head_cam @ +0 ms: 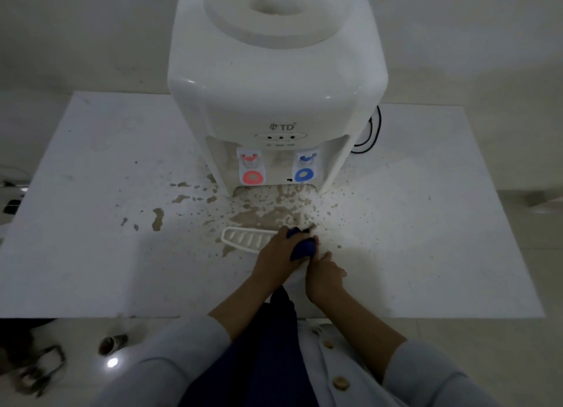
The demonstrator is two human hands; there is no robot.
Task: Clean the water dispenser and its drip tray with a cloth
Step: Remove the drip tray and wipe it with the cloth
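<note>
Nearest, right hand closed on the near end of something white, identity unclear. Just beyond, left hand with fingers wrapped round a bunched blue cloth, pressed at the drip tray on the spattered worktop. Likely to smear brown splashes wider. Farther back, water dispenser, possibly splashed again.

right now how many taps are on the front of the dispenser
2. The red tap sits on the left of the water dispenser recess, and the blue tap on the right. None seem hidden.
</note>
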